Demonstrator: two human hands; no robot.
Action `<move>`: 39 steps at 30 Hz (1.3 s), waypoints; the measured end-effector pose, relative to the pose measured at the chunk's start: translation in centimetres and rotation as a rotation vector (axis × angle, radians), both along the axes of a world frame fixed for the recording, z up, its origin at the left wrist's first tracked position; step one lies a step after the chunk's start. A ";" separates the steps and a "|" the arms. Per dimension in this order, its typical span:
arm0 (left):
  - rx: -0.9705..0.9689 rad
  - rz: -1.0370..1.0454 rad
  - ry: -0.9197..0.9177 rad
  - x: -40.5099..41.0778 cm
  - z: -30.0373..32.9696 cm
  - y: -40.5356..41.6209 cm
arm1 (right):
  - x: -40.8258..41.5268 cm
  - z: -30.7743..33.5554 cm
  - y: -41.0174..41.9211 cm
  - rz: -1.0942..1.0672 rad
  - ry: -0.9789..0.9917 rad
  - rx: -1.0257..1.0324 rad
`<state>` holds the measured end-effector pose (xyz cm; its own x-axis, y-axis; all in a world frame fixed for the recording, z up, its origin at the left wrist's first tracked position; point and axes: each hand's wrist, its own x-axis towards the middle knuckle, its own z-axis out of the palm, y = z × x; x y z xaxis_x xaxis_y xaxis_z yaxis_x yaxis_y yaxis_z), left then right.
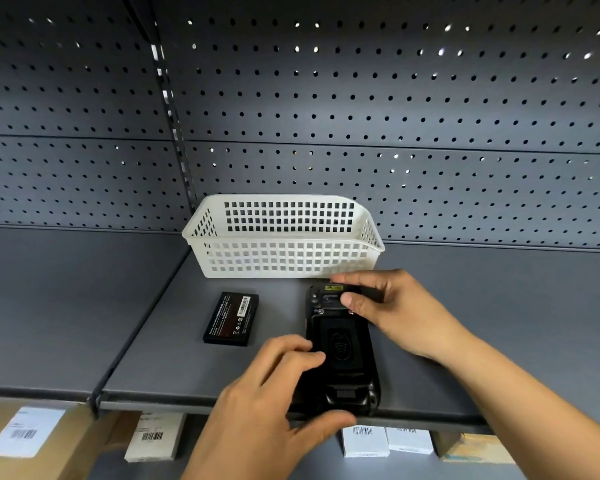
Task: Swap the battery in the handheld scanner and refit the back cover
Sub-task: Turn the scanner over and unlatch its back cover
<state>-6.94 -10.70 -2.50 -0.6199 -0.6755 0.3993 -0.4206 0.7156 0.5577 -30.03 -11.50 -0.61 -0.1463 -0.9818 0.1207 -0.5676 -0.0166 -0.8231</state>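
The black handheld scanner (342,344) lies face down on the grey shelf (174,362), its back cover on and facing up. My left hand (274,396) grips its near end, fingers across the left side of the cover and thumb under the bottom edge. My right hand (392,310) holds the far end, thumb and forefinger pinching the top by the yellow label. A loose black battery (231,318) with a barcode label rests flat on the shelf, to the left of the scanner and apart from both hands.
A white plastic mesh basket (281,258) stands just behind the scanner against the grey pegboard wall (395,116). The shelf's front edge runs under my left hand. Cardboard and white boxes (155,436) with barcodes sit on the lower shelf.
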 end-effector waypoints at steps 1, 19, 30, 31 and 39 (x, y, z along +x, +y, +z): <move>-0.006 -0.012 -0.014 0.1 -0.1 -0.1 | 0.0 -0.2 0.0 0.001 0.009 -0.003; 0.069 0.039 0.101 0.5 3.3 -4.5 | -1.9 1.1 2.1 -0.042 0.088 -0.020; -0.035 -0.082 -0.246 -3.2 4.3 -9.3 | -1.1 1.4 2.0 -0.042 0.557 -0.136; -0.063 -0.091 -0.267 -3.2 4.3 -9.4 | -1.0 1.4 1.9 -0.038 0.614 -0.139; -0.274 -0.113 -0.295 -3.5 3.4 -9.1 | -1.0 0.5 1.1 -0.022 0.859 -0.224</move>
